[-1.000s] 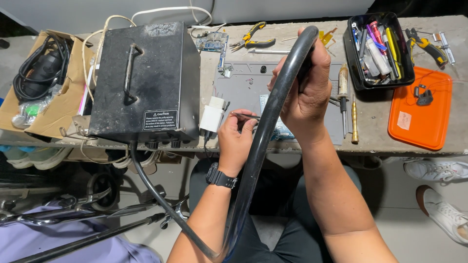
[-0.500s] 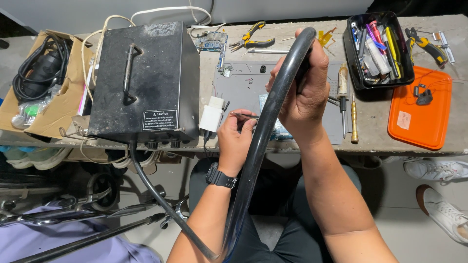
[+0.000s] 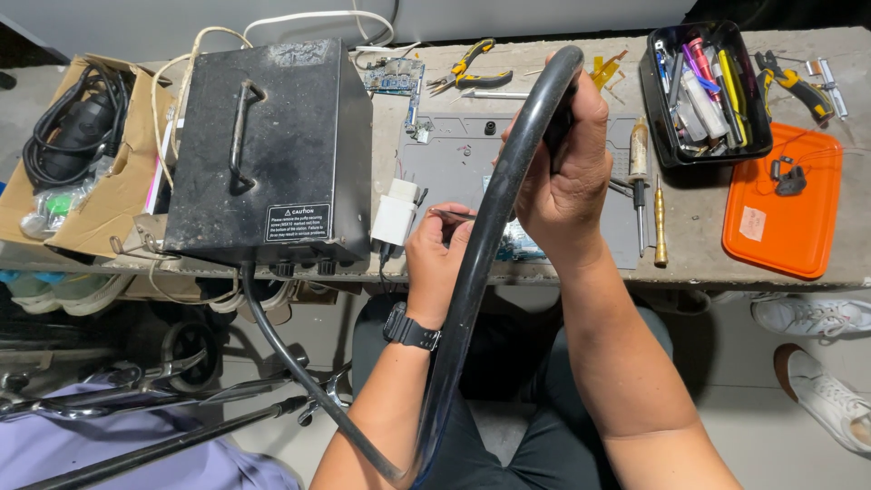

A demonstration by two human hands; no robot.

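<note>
Where the concrete bench [image 3: 699,249] carries a grey work mat [image 3: 454,163], the right hand [image 3: 567,177] is clenched around a thick black hose [image 3: 481,263] that arcs down over the lap to a black metal box [image 3: 268,150], while the left hand [image 3: 435,259] pinches thin tweezers [image 3: 451,214] over the mat. Also on the bench: black tool tray [image 3: 703,91], orange tray [image 3: 785,204], cardboard box [image 3: 100,195], yellow-handled pliers [image 3: 472,71]. Below: grey floor, white shoes [image 3: 821,363].

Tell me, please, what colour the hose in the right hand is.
Black hose, head view.
</note>
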